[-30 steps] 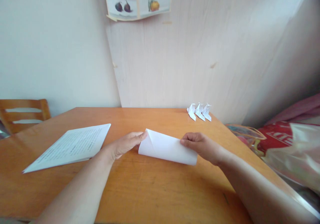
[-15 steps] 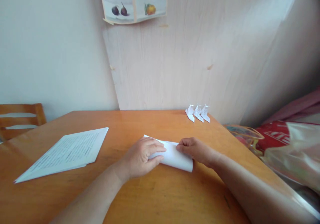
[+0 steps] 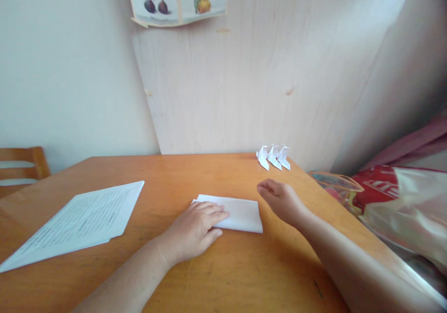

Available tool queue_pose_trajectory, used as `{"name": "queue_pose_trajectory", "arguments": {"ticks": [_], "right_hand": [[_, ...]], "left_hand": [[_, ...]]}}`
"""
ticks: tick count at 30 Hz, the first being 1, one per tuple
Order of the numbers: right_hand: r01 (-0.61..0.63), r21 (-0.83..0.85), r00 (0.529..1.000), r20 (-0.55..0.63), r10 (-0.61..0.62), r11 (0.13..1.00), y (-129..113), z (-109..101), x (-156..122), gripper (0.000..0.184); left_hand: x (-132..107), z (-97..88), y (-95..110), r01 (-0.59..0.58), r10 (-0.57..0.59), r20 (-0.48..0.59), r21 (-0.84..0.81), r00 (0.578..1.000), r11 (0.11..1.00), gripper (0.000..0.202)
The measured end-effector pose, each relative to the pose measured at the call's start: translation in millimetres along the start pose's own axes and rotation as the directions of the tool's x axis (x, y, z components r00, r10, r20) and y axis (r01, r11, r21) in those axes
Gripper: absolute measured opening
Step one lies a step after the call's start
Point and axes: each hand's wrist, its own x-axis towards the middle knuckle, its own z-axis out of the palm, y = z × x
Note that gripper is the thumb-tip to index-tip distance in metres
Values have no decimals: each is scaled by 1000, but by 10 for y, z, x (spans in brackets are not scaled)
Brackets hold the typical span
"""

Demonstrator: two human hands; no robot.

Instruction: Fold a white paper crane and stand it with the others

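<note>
A folded white sheet of paper [image 3: 240, 214] lies flat on the orange wooden table [image 3: 223, 266]. My left hand [image 3: 197, 229] rests palm down on its left part, fingers stretched flat. My right hand [image 3: 281, 200] hovers just right of the sheet, off the paper, with its fingers loosely curled and nothing in them.
A stack of printed pages [image 3: 77, 220] lies at the left. Three small folded paper figures [image 3: 272, 157] stand at the table's far right edge by the wooden panel. A chair back [image 3: 21, 164] shows at the left. Plastic bags [image 3: 394, 201] sit off the table's right side.
The curled sheet has been pressed down into a flat fold. My left hand moved onto it and flattened out. My right hand let go and lifted away to the right.
</note>
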Motion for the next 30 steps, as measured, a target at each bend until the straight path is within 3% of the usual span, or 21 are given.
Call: {"name": "queue_pose_trajectory", "arguments": {"ticks": [4, 7, 11, 16, 23, 30], "right_hand": [[157, -63, 984, 90, -151, 986, -158, -40, -145, 29], [339, -86, 925, 214, -315, 937, -296, -27, -288, 26], [469, -209, 852, 363, -377, 858, -370, 41, -386, 24], [473, -343, 852, 411, -323, 811, -340, 90, -357, 12], [449, -296, 833, 481, -274, 843, -417, -113, -451, 14], [410, -314, 840, 495, -221, 856, -463, -135, -569, 18]], "left_hand": [[5, 63, -35, -9, 9, 1, 13, 1000, 1000, 52], [10, 101, -53, 14, -15, -31, -7, 999, 1000, 56], [11, 157, -93, 43, -43, -61, -4, 997, 999, 55], [20, 159, -104, 7, -6, -24, 46, 1000, 999, 42], [-39, 13, 209, -1, -5, 66, 97, 998, 995, 32], [-66, 59, 268, -17, 15, 13, 171, 1000, 985, 35]]}}
